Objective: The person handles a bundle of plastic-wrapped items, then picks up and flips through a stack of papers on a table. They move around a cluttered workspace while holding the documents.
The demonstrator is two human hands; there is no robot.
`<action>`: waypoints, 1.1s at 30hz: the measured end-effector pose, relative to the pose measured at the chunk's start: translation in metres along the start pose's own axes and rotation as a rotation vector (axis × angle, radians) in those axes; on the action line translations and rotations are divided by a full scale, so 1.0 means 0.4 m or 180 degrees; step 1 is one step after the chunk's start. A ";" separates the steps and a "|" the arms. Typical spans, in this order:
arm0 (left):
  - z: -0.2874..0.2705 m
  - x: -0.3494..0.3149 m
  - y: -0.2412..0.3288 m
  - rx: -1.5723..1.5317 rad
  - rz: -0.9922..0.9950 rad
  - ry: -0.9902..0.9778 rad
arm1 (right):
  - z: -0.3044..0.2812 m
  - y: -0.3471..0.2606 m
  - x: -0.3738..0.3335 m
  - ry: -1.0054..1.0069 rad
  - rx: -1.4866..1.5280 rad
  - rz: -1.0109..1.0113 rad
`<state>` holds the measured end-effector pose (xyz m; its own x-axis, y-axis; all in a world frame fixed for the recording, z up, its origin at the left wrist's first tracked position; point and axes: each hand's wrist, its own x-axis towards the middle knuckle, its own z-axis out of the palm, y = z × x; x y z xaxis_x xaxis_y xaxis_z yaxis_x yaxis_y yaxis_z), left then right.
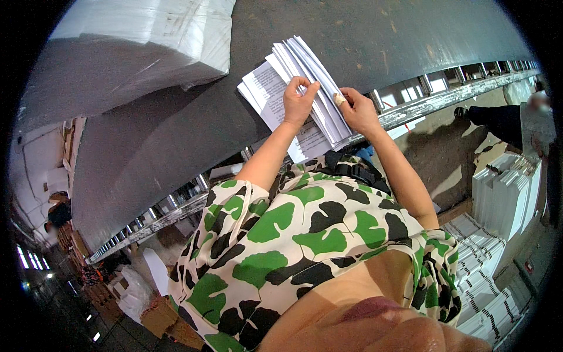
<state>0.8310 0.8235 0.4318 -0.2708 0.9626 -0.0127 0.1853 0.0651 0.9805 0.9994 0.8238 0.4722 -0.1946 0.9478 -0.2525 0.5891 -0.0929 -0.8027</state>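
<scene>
A fanned bundle of folded printed sheets (291,57) stands on edge on the dark belt in front of me. Flat printed pages (262,92) lie beside it on the left, partly under my left wrist. My left hand (298,102) pinches at the top edges of the bundle with thumb and forefinger. Along the bundle's right side, my right hand (360,112) is closed around the outer sheets. A pale wrap (339,100) covers a fingertip of that hand. How many sheets each hand grips is hidden.
A large plastic-wrapped block (193,41) rests at the upper left of the dark belt (375,35). A worn rail with rollers (451,91) runs along its near side. White paper stacks (504,190) stand at right, near another person (498,124). Cardboard boxes (161,317) sit lower left.
</scene>
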 end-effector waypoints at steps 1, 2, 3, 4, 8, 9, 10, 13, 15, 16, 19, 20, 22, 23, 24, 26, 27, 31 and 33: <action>-0.001 -0.001 0.001 0.0033 0.0025 0.0049 | -0.001 0.003 0.004 -0.0027 0.0044 0.0025; 0.000 -0.006 0.003 0.0065 0.0052 0.0100 | 0.002 0.010 0.010 -0.0027 -0.0011 -0.0028; -0.003 -0.014 0.020 0.0097 0.0080 0.0140 | 0.002 0.012 0.010 -0.0017 -0.0064 -0.0073; -0.005 -0.022 0.037 0.0034 0.0155 0.0282 | 0.003 0.012 0.008 -0.0007 -0.0117 -0.0118; -0.020 -0.031 0.036 -0.0254 0.0179 0.0297 | 0.005 -0.002 0.005 -0.0071 -0.0343 -0.0226; -0.030 -0.027 0.031 -0.0221 0.0064 0.0112 | 0.005 -0.009 0.004 -0.0105 -0.0365 -0.0244; -0.039 -0.023 0.026 -0.0188 -0.0051 -0.0075 | 0.004 -0.015 0.004 -0.0139 -0.0387 -0.0261; -0.032 -0.012 0.046 0.0244 0.0192 0.0042 | -0.002 -0.035 0.006 -0.0143 -0.0597 -0.0125; -0.031 -0.007 0.051 0.0433 0.0263 0.0066 | 0.002 -0.030 0.006 -0.0109 -0.0628 -0.0201; -0.032 -0.006 0.051 0.0376 0.0238 0.0063 | 0.002 -0.030 0.006 -0.0094 -0.0642 -0.0240; -0.033 -0.002 0.054 0.0216 0.0248 0.0126 | 0.001 -0.048 -0.002 -0.0117 -0.0481 -0.0187; -0.034 -0.001 0.053 0.0204 0.0053 0.0072 | 0.004 -0.041 0.000 -0.0080 -0.0410 -0.0270; -0.037 0.006 0.051 0.0177 -0.0315 -0.0035 | 0.008 -0.027 0.010 0.0010 -0.0263 -0.0450; -0.032 0.006 0.052 0.0265 -0.0293 0.0075 | 0.012 -0.023 0.010 0.0015 -0.0294 -0.0422; -0.025 0.007 0.057 0.0354 -0.0266 0.0190 | 0.014 -0.025 0.010 0.0021 -0.0322 -0.0402; -0.025 0.009 0.060 0.0433 -0.0222 0.0327 | 0.016 -0.035 0.010 0.0039 -0.0344 -0.0399; -0.027 0.008 0.059 0.0421 -0.0209 0.0341 | 0.017 -0.040 0.007 0.0052 -0.0339 -0.0409; -0.036 0.007 0.060 0.0343 -0.0319 0.0307 | 0.017 -0.046 0.008 0.0064 -0.0334 -0.0460; -0.038 0.009 0.056 0.0424 -0.0103 0.0374 | 0.015 -0.052 0.008 0.0045 -0.0398 -0.0428</action>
<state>0.8201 0.8243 0.4566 -0.3857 0.9225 -0.0133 0.2961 0.1374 0.9452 0.9816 0.8271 0.4849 -0.2678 0.9534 -0.1391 0.6516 0.0729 -0.7551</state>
